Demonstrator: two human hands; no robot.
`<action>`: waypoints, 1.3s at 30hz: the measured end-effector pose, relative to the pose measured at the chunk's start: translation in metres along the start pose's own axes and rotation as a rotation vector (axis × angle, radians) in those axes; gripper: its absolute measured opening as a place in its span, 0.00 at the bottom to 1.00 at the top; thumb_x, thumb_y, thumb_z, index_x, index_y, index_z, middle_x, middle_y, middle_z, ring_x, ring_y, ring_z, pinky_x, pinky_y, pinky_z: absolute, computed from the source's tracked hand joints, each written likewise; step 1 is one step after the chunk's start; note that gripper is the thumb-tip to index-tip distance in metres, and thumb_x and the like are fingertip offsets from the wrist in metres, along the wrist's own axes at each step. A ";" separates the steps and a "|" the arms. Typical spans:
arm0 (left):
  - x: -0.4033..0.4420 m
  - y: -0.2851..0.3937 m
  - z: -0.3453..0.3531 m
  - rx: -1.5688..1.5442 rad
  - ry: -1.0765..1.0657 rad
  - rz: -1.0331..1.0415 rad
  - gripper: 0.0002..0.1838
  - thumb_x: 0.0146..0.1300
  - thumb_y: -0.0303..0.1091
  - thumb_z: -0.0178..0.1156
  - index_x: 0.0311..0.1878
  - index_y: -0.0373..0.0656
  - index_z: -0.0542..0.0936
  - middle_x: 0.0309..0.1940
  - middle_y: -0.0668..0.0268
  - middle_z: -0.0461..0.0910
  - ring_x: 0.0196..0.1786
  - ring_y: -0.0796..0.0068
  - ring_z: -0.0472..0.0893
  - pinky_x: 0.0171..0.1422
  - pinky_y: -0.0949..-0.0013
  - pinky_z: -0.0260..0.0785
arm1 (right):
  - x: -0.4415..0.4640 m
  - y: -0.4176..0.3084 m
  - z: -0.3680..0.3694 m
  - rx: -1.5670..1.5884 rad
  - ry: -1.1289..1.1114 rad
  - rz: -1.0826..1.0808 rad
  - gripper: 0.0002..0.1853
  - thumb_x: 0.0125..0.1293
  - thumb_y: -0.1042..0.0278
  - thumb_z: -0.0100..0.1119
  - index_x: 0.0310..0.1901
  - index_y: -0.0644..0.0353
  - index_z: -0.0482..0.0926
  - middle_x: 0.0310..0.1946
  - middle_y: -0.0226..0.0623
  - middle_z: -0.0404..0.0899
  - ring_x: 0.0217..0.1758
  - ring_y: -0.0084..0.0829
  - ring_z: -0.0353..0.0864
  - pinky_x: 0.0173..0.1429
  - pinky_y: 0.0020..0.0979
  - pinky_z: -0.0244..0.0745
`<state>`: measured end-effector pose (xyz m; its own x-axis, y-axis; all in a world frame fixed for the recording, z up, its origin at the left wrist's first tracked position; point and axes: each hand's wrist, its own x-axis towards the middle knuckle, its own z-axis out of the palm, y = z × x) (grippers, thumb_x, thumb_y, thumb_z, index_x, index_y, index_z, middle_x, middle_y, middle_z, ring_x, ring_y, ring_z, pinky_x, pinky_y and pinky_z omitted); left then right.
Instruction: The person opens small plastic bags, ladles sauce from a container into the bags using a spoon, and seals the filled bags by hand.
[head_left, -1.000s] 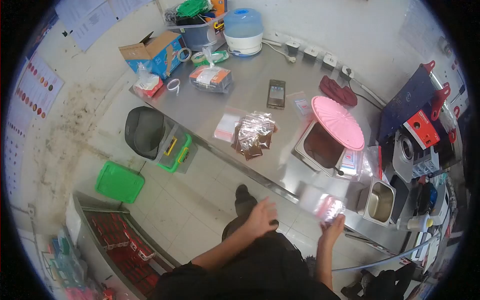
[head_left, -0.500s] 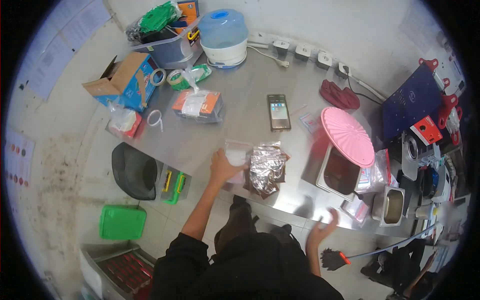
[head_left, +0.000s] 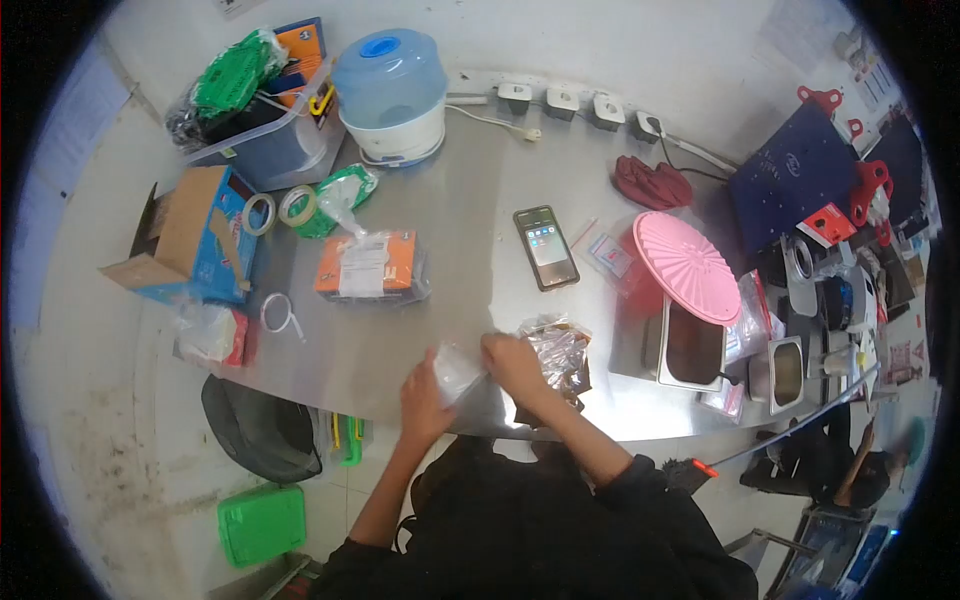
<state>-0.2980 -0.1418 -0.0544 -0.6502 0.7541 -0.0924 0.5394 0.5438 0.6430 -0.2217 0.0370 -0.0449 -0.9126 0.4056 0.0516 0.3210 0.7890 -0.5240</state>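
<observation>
A clear plastic bag (head_left: pixel 457 370) lies between my hands near the table's front edge. My left hand (head_left: pixel 424 402) grips its left side, the thumb along the near edge. At the bag's upper right edge, the fingers of my right hand (head_left: pixel 512 366) are closed on it; the fingertips are partly hidden. Just right of that hand is a pile of shiny silver and brown packets (head_left: pixel 562 352), partly covered by my wrist. Farther back on the table lies a phone (head_left: pixel 547 249) with its screen lit.
On the right, a pink lid (head_left: pixel 688 268) leans over a metal container (head_left: pixel 692 345). An orange box (head_left: pixel 370 268) in plastic, tape rolls (head_left: pixel 258 214) and an open blue carton (head_left: pixel 205 235) stand on the left. Another person (head_left: pixel 830 455) is at the far right.
My right hand has come from beyond the table's front edge to the bag. The bag, held by my left hand, now sits nearer the front edge. The view has shifted.
</observation>
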 end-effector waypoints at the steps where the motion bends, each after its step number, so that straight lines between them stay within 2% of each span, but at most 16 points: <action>1: 0.002 -0.012 -0.009 0.061 -0.011 0.054 0.52 0.36 0.32 0.68 0.68 0.38 0.51 0.59 0.49 0.62 0.62 0.48 0.61 0.65 0.50 0.53 | -0.006 -0.007 -0.001 -0.004 -0.001 0.015 0.05 0.56 0.68 0.54 0.30 0.60 0.75 0.28 0.43 0.77 0.33 0.47 0.78 0.36 0.45 0.71; 5: 0.004 -0.011 -0.037 0.259 -0.046 0.192 0.49 0.36 0.31 0.66 0.66 0.40 0.56 0.57 0.50 0.64 0.61 0.48 0.63 0.64 0.51 0.54 | -0.025 -0.021 0.010 0.208 -0.013 0.176 0.07 0.56 0.68 0.58 0.33 0.61 0.76 0.29 0.45 0.77 0.36 0.47 0.78 0.40 0.43 0.72; 8: 0.000 0.020 -0.037 0.270 0.133 0.202 0.38 0.41 0.32 0.65 0.60 0.40 0.64 0.54 0.52 0.68 0.60 0.52 0.66 0.63 0.54 0.56 | -0.027 -0.027 0.015 0.184 0.041 0.188 0.09 0.58 0.67 0.58 0.39 0.60 0.79 0.31 0.45 0.79 0.38 0.47 0.79 0.43 0.41 0.73; 10: -0.001 0.011 -0.016 -0.120 0.159 0.019 0.22 0.50 0.35 0.63 0.49 0.38 0.73 0.45 0.54 0.75 0.52 0.56 0.74 0.54 0.59 0.65 | -0.020 -0.023 0.022 0.235 0.003 0.211 0.09 0.57 0.67 0.58 0.38 0.61 0.79 0.31 0.45 0.79 0.37 0.46 0.79 0.43 0.41 0.73; 11: 0.003 0.008 -0.009 -0.113 0.160 0.021 0.22 0.50 0.35 0.63 0.49 0.38 0.73 0.45 0.54 0.75 0.52 0.56 0.74 0.54 0.59 0.65 | -0.019 -0.021 0.027 0.288 -0.046 0.244 0.09 0.56 0.67 0.59 0.36 0.62 0.80 0.30 0.46 0.80 0.36 0.45 0.80 0.42 0.40 0.74; 13: 0.011 0.009 -0.001 -0.448 0.004 -0.336 0.15 0.58 0.39 0.60 0.37 0.34 0.76 0.32 0.57 0.80 0.36 0.60 0.81 0.42 0.63 0.71 | -0.018 -0.020 0.029 0.395 -0.085 0.246 0.09 0.55 0.66 0.60 0.35 0.62 0.80 0.30 0.46 0.80 0.35 0.44 0.80 0.41 0.39 0.74; 14: 0.013 0.009 0.001 -0.468 0.016 -0.324 0.17 0.60 0.42 0.59 0.35 0.32 0.77 0.24 0.59 0.80 0.25 0.67 0.81 0.31 0.67 0.71 | -0.017 -0.019 0.029 0.496 -0.126 0.249 0.09 0.54 0.66 0.61 0.34 0.62 0.80 0.29 0.47 0.80 0.34 0.44 0.81 0.40 0.38 0.74; 18: 0.021 0.025 -0.005 -0.513 -0.043 -0.458 0.17 0.60 0.41 0.59 0.36 0.32 0.78 0.27 0.59 0.81 0.25 0.74 0.81 0.28 0.72 0.71 | -0.018 -0.021 0.018 0.636 -0.114 0.233 0.11 0.53 0.65 0.63 0.35 0.61 0.81 0.29 0.45 0.81 0.32 0.38 0.81 0.39 0.34 0.74; 20: 0.021 0.014 0.001 -0.777 -0.068 -0.539 0.13 0.58 0.37 0.60 0.34 0.33 0.79 0.26 0.59 0.81 0.24 0.78 0.80 0.27 0.75 0.70 | -0.005 -0.009 0.005 0.544 -0.348 0.123 0.11 0.55 0.64 0.62 0.37 0.61 0.81 0.28 0.42 0.81 0.30 0.33 0.80 0.38 0.32 0.74; 23: 0.018 -0.009 0.013 -0.506 -0.137 -0.349 0.11 0.56 0.34 0.60 0.31 0.33 0.79 0.22 0.61 0.81 0.25 0.77 0.81 0.28 0.74 0.71 | 0.038 0.032 -0.017 0.631 -0.046 0.230 0.13 0.59 0.59 0.57 0.38 0.60 0.81 0.28 0.42 0.81 0.30 0.27 0.79 0.36 0.30 0.73; 24: 0.015 -0.015 0.018 -0.542 -0.125 -0.256 0.10 0.54 0.32 0.61 0.31 0.33 0.80 0.21 0.62 0.81 0.25 0.76 0.81 0.29 0.74 0.71 | 0.061 0.045 -0.030 0.446 0.107 0.327 0.14 0.58 0.58 0.58 0.34 0.62 0.81 0.26 0.44 0.79 0.31 0.43 0.78 0.39 0.39 0.72; 25: 0.013 -0.014 0.018 -0.545 -0.121 -0.257 0.10 0.54 0.32 0.61 0.31 0.33 0.80 0.21 0.62 0.81 0.25 0.76 0.81 0.29 0.74 0.71 | 0.082 0.065 -0.033 0.140 0.362 0.298 0.15 0.59 0.56 0.56 0.37 0.60 0.79 0.31 0.45 0.79 0.36 0.43 0.77 0.42 0.40 0.71; 26: 0.010 -0.010 0.016 -0.502 -0.129 -0.292 0.10 0.54 0.32 0.61 0.31 0.34 0.81 0.21 0.62 0.82 0.26 0.76 0.81 0.30 0.74 0.71 | 0.097 0.089 -0.038 -0.097 0.402 0.279 0.17 0.59 0.54 0.56 0.45 0.56 0.78 0.46 0.50 0.74 0.50 0.46 0.73 0.48 0.43 0.69; 28: 0.008 0.005 0.008 -0.461 -0.125 -0.335 0.09 0.54 0.33 0.62 0.32 0.35 0.82 0.22 0.62 0.82 0.26 0.76 0.81 0.30 0.74 0.70 | 0.122 0.112 -0.046 -0.169 0.417 0.334 0.20 0.60 0.51 0.55 0.52 0.47 0.75 0.60 0.52 0.61 0.64 0.53 0.59 0.55 0.52 0.64; 33: 0.006 0.017 0.001 -0.289 -0.109 -0.450 0.09 0.50 0.34 0.67 0.30 0.37 0.83 0.21 0.62 0.82 0.25 0.77 0.81 0.30 0.75 0.70 | 0.157 0.140 -0.038 -0.258 0.347 0.171 0.19 0.61 0.48 0.52 0.53 0.37 0.76 0.67 0.51 0.52 0.71 0.53 0.46 0.60 0.62 0.54; 39: 0.017 0.023 -0.005 -0.511 -0.084 -0.570 0.09 0.55 0.31 0.65 0.31 0.33 0.83 0.21 0.64 0.82 0.26 0.80 0.80 0.31 0.77 0.71 | 0.090 0.137 -0.044 -0.202 0.456 0.152 0.16 0.59 0.59 0.56 0.46 0.56 0.77 0.59 0.51 0.63 0.65 0.51 0.57 0.60 0.54 0.58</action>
<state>-0.2993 -0.1183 -0.0376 -0.6993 0.4450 -0.5594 -0.1945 0.6346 0.7480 -0.2489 0.2025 -0.0743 -0.6633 0.6466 0.3768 0.5246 0.7608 -0.3820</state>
